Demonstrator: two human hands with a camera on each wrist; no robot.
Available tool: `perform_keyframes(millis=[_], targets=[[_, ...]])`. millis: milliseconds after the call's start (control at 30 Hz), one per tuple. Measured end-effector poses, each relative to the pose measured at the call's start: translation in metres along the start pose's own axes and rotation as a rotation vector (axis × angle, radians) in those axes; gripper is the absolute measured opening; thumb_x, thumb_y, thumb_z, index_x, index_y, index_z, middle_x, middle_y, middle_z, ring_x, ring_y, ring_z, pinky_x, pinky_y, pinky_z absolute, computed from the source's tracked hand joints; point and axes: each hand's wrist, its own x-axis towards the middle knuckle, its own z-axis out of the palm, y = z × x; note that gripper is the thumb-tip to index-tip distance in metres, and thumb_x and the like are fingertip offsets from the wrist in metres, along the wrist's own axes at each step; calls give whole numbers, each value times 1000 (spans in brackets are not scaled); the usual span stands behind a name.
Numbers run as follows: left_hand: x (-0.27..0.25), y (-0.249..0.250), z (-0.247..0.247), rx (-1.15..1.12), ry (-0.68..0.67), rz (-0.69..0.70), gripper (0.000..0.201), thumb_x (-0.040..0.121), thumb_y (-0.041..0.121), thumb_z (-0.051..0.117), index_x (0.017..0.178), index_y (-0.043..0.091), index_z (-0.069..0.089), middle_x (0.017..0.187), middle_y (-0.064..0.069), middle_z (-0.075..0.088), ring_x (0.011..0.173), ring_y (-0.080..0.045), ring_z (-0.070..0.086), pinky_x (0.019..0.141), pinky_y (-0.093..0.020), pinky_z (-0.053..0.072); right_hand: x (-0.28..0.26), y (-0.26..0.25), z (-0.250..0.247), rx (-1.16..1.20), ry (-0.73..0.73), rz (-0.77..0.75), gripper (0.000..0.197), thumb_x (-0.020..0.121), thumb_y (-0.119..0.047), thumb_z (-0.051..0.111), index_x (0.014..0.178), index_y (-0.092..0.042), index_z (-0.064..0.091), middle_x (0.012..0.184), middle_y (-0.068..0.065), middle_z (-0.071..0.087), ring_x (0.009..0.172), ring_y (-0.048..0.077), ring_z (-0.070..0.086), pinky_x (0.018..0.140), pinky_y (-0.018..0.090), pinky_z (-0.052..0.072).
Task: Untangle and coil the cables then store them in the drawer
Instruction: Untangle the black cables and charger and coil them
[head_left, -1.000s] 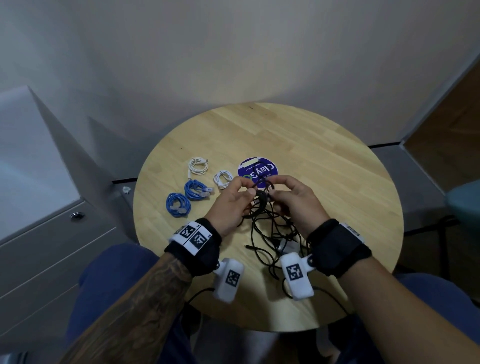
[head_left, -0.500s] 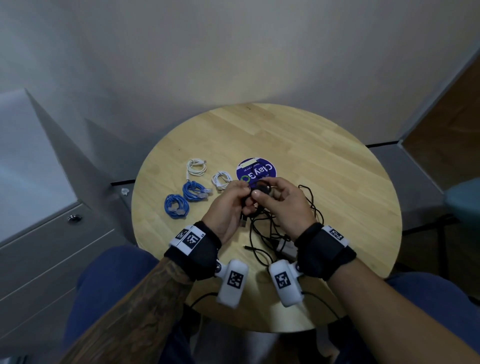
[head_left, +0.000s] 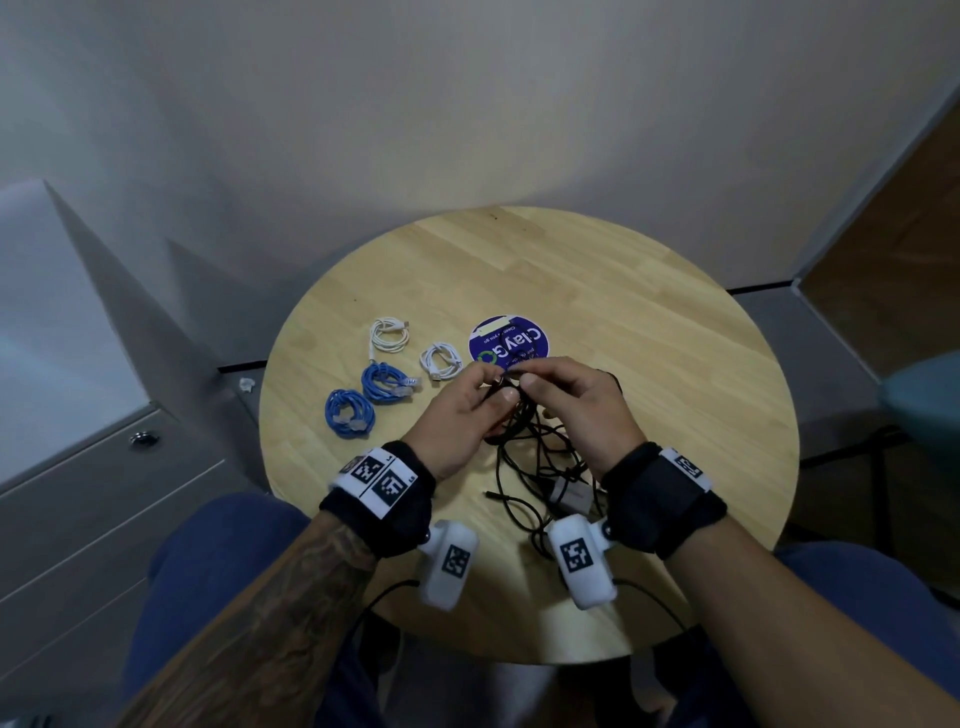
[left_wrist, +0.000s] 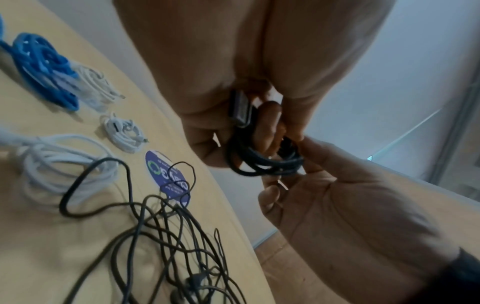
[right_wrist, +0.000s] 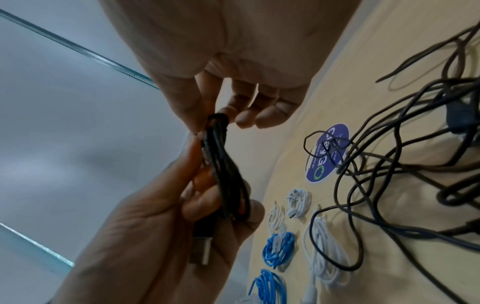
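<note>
Both hands meet above the round wooden counter (head_left: 649, 322). Left hand (head_left: 457, 415) curls its fingers through a small black cable coil (left_wrist: 262, 162), with the metal USB plug (right_wrist: 201, 252) lying against my palm. Right hand (head_left: 582, 410) pinches the top of that coil between thumb and forefinger. Below them a loose tangle of thin black cables (head_left: 535, 457) sprawls on the counter, partly over a round purple sticker (head_left: 511, 343). Left of it lie two coiled blue cables (head_left: 363, 400) and two coiled white cables (head_left: 410, 348), well apart from my hands.
</note>
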Motion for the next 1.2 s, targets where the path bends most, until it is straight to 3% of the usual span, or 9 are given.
perform_keyframes(millis=[167, 267, 433, 600, 733, 867, 1000, 1100, 1200], targets=[[0, 4, -8, 101, -79, 11, 28, 94, 14, 57, 117, -3, 51, 101, -15, 61, 90, -15, 57, 81, -31, 48, -3, -2, 0, 94, -99, -17, 21, 92, 2, 61, 100, -11, 74, 96, -2, 75, 90, 5, 67, 81, 15, 48], [0, 5, -12, 126, -87, 21, 27, 94, 13, 58, 116, -1, 53, 103, -21, 64, 92, -15, 58, 83, -34, 50, -3, -3, 0, 93, -137, -48, 20, 91, 2, 62, 102, -9, 74, 101, 6, 73, 95, 11, 66, 86, 21, 49], [3, 9, -17, 152, -190, -24, 56, 80, 38, 67, 119, 2, 50, 112, -30, 60, 100, -27, 56, 93, -54, 46, -2, -2, 3, 264, -229, 36, 21, 85, -10, 62, 92, -21, 79, 103, 8, 73, 102, 22, 64, 94, 36, 49], [3, 5, -22, 281, -182, 14, 49, 76, 41, 68, 101, 1, 55, 88, -4, 59, 83, -14, 54, 78, -40, 46, -2, -3, -1, 167, -258, 12, 17, 83, -10, 63, 93, -17, 76, 102, 10, 72, 99, 20, 66, 90, 29, 51], [5, 3, -21, 288, -129, 18, 34, 83, 33, 67, 93, 3, 56, 76, 1, 58, 70, -11, 53, 66, -34, 44, -2, -5, -5, 71, -251, -88, 17, 89, -5, 63, 103, -6, 73, 106, 14, 73, 104, 29, 67, 96, 35, 53], [8, 5, -19, 158, -91, -47, 21, 95, 17, 61, 78, 13, 49, 53, 9, 49, 46, -6, 39, 46, -21, 32, -2, -7, -4, -10, -224, -179, 24, 88, 9, 62, 83, -12, 74, 86, -5, 68, 85, 14, 63, 83, 28, 48], [6, 7, -19, 161, -10, 14, 21, 93, 10, 62, 75, 14, 51, 50, 13, 50, 46, -2, 41, 47, -17, 33, -3, -11, -3, 37, -227, -127, 34, 93, 0, 63, 119, -22, 66, 82, -1, 62, 80, 12, 58, 80, 24, 48], [3, 3, -12, 145, -14, 15, 15, 91, 0, 60, 82, 6, 49, 55, 11, 57, 49, 2, 48, 51, -12, 38, -2, -12, -4, 12, -177, -36, 17, 96, -9, 62, 108, -17, 71, 87, -4, 71, 78, 4, 63, 75, 18, 49], [2, -1, -8, 132, -21, 28, 17, 89, -5, 61, 94, 1, 46, 69, -1, 65, 59, -2, 57, 59, -16, 45, -2, -10, -8, -83, -195, 5, 15, 95, -11, 64, 102, -16, 76, 96, -1, 77, 89, 7, 69, 81, 20, 52]])
